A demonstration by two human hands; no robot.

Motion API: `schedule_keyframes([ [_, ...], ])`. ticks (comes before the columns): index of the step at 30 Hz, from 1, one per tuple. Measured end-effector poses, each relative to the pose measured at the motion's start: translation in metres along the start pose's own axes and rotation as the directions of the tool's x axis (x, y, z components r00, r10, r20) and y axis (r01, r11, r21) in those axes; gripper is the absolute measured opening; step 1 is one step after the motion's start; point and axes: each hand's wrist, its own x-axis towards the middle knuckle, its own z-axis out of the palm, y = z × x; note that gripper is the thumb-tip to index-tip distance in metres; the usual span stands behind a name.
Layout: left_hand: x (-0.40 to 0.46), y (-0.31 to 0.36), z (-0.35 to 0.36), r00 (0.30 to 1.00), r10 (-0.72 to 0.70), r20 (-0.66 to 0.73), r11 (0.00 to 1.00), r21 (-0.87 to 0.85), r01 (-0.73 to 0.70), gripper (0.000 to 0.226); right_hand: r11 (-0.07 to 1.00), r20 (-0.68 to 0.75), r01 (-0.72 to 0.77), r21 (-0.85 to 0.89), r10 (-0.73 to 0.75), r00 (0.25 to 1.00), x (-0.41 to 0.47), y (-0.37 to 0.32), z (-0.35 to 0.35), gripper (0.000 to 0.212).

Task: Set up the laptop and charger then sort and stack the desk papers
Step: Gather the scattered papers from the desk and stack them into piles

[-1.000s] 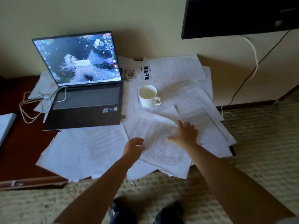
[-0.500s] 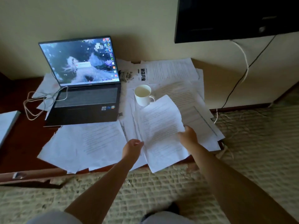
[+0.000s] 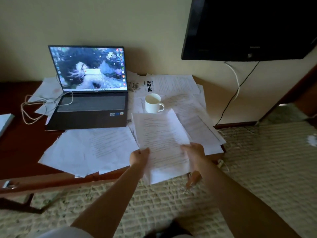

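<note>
We grip a printed sheet point(image 3: 161, 140) at its near edge, our left hand point(image 3: 139, 156) and right hand point(image 3: 193, 152) both pinching it, lifted above the loose papers point(image 3: 96, 148) on the desk point(image 3: 18, 148). Beyond stand a mug point(image 3: 153, 103) and the open laptop point(image 3: 89, 93), its cable point(image 3: 32, 107) at its left.

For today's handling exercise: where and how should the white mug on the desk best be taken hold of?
Probably by the handle of the white mug. It stands upright on the papers with the handle jutting right and toward the person, so coming in from the right reaches it without crossing the laptop.
</note>
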Motion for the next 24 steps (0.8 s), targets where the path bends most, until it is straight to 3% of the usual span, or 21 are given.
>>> schedule_keyframes([
  [6, 0.002, -0.014, -0.024, 0.983, 0.128, -0.132, 0.979, 0.174, -0.104, 0.02, 0.966, -0.04, 0.129, -0.222, -0.141, 0.989, -0.003, 0.013, 0.008, 0.002],
  [10, 0.008, -0.016, -0.03, 0.962, 0.144, -0.233, 0.981, 0.16, -0.108, 0.023, 0.927, -0.038, 0.164, -0.339, -0.188, 0.981, 0.01, 0.017, 0.015, 0.012],
  [14, 0.017, -0.015, -0.031, 0.951, 0.129, -0.281, 0.987, 0.124, -0.098, 0.021, 0.812, -0.065, 0.142, -0.566, -0.216, 0.974, 0.042, 0.018, 0.006, 0.036],
  [17, 0.024, -0.012, -0.025, 0.95, 0.091, -0.297, 0.994, 0.077, -0.071, 0.016, 0.77, -0.116, 0.021, -0.638, -0.122, 0.986, 0.059, 0.015, 0.0, 0.062],
  [19, 0.026, -0.009, -0.019, 0.952, 0.083, -0.295, 0.994, 0.092, -0.058, 0.009, 0.759, -0.138, -0.06, -0.648, -0.039, 0.99, 0.069, 0.009, -0.005, 0.068],
  [22, 0.029, -0.006, -0.004, 0.96, 0.058, -0.273, 0.993, 0.119, -0.026, 0.012, 0.818, -0.027, -0.077, -0.57, 0.076, 0.997, 0.084, 0.001, -0.011, 0.057],
  [24, 0.03, -0.006, 0.006, 0.96, 0.039, -0.277, 0.994, 0.11, -0.009, 0.019, 0.848, 0.071, 0.024, -0.529, 0.016, 0.997, 0.091, -0.001, -0.011, 0.039],
])
